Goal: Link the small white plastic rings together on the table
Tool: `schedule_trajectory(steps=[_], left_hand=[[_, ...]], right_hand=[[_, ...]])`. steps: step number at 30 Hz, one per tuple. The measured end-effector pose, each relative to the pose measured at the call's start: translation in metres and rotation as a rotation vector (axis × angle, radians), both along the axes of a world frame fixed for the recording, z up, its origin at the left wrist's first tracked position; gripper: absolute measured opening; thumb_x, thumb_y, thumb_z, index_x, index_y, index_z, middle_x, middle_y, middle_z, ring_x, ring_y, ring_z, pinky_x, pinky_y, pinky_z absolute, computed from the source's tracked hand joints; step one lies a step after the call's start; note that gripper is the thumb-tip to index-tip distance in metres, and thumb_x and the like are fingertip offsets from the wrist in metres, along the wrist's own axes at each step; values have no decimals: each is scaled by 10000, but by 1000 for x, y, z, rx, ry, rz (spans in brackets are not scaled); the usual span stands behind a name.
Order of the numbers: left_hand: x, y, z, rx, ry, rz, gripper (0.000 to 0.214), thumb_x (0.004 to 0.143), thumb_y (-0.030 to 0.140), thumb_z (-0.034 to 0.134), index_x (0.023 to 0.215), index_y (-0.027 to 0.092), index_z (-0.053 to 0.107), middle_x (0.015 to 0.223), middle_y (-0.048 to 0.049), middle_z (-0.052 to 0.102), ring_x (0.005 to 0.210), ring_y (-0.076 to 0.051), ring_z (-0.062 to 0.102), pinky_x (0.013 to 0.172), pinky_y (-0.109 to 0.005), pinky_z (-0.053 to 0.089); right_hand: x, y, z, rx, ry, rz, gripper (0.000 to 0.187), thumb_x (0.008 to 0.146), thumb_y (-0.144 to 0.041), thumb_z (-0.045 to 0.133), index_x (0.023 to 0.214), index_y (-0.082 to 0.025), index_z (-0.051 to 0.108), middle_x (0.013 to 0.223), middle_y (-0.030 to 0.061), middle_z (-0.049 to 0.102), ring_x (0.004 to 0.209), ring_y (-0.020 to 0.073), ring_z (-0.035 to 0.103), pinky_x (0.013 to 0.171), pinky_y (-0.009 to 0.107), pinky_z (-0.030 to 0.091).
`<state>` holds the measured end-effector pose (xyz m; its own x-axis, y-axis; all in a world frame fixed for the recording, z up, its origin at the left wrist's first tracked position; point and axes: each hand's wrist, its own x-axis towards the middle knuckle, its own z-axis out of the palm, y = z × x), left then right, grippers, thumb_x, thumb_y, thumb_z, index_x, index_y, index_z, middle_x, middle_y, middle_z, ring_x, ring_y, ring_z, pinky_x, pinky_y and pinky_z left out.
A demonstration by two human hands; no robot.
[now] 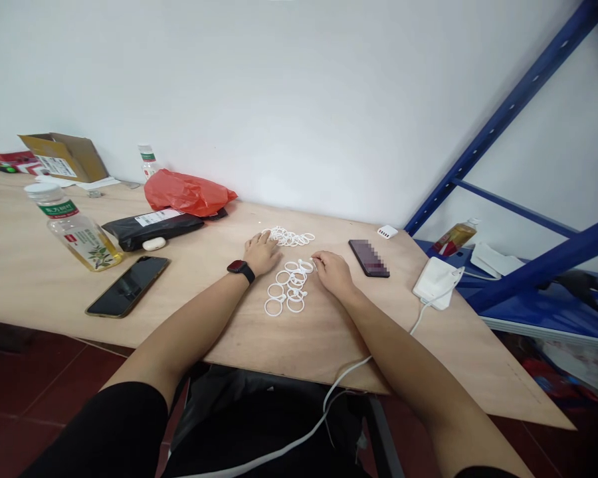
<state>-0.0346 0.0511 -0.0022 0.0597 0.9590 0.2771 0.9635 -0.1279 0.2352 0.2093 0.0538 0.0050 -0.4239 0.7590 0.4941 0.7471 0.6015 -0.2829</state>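
Our left hand [262,254], fingers loose, touches the ring pile [290,237] toward the desk's [289,342] far edge; right hand [333,272] pinched, contents unclear, beside laid-out rings [282,297] nearer the front edge, presumably apart to avoid mixing.

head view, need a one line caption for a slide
Left hand at a pile of white rings, right hand beside more white rings spread on a wooden table.
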Motion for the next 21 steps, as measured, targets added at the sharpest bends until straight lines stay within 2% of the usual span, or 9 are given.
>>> schedule_trajectory(steps=[3, 7, 10, 13, 17, 21], left_hand=[[1, 2, 0, -63, 46, -33, 571, 897, 562, 440, 1392, 282, 486, 1582, -75, 275, 1425, -374, 244, 1096, -580, 246], [2, 2, -4, -85, 64, -89, 540, 911, 556, 409, 1368, 285, 499, 1531, -71, 379, 1393, -356, 309, 1105, -601, 208], [3, 3, -8, 10, 12, -87, 449, 886, 518, 490, 1226, 247, 604, 1390, -110, 535, 1287, -342, 435, 1077, -591, 246], [3, 4, -11, 108, -62, -68, 329, 834, 471, 592, 1008, 204, 673, 1159, -133, 660, 1136, -336, 535, 1027, -588, 281], [4, 4, -10, 174, -124, -50, 192, 793, 386, 644, 773, 196, 670, 938, -100, 706, 983, -309, 583, 981, -570, 289], [4, 4, -5, 213, -171, -46, 153, 766, 340, 657, 713, 198, 678, 890, -88, 700, 921, -280, 592, 943, -515, 315]], right_hand=[[-3, -1, -1, -60, -37, 57, 202, 925, -188, 489, 967, -226, 683, 985, 38, 735, 914, 201, 657, 825, 312, 466], [-6, -5, 0, -96, 14, 103, 209, 923, -197, 490, 980, -222, 689, 1003, 42, 734, 915, 190, 659, 816, 297, 476], [-7, -6, 1, -100, 94, 121, 204, 920, -221, 504, 987, -225, 697, 991, 42, 739, 889, 190, 667, 814, 305, 490], [-7, -6, 1, -93, 142, 131, 190, 905, -227, 528, 979, -228, 703, 967, 41, 743, 856, 197, 673, 802, 323, 502], [-6, -6, 0, -79, 159, 128, 185, 890, -224, 541, 970, -229, 707, 959, 42, 745, 847, 199, 674, 788, 330, 508], [-6, -5, -1, -67, 175, 123, 180, 887, -238, 547, 966, -233, 709, 956, 42, 744, 851, 196, 675, 778, 322, 511]])
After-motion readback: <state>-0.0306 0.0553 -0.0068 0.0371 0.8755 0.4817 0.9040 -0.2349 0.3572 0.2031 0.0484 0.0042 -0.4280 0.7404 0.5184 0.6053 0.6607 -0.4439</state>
